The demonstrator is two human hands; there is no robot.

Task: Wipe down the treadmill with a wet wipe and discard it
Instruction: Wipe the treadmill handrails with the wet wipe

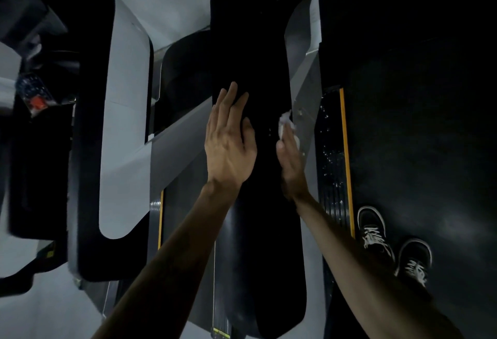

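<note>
The left hand (pixel 230 139) lies flat, fingers straight and together, palm down on the black padded rail (pixel 255 69) of the treadmill, gripping nothing. The right hand (pixel 291 161) stands edge-on against the rail's right side, fingers straight, pressing a crumpled white wipe (pixel 286 124) against the grey strut (pixel 305 91) that slopes down beside the rail. The wipe bunches out past the fingertips and touches both the hand and the strut. Both forearms reach up from the bottom of the view, bare.

Just right of the strut runs a dark ribbed side strip (pixel 332 155) speckled with small white flecks, with a yellow line (pixel 345 150) along its outer edge. Beyond it lies the dark floor (pixel 419 123), where two black shoes (pixel 391 244) with white laces stand near the yellow line.

Left of the rail is a second grey-and-black frame (pixel 121 123) with a rounded black border, and another yellow line (pixel 160 220) below it. At the far left edge sits a blurred bottle (pixel 33 93) with a red patch, too dim to read.
</note>
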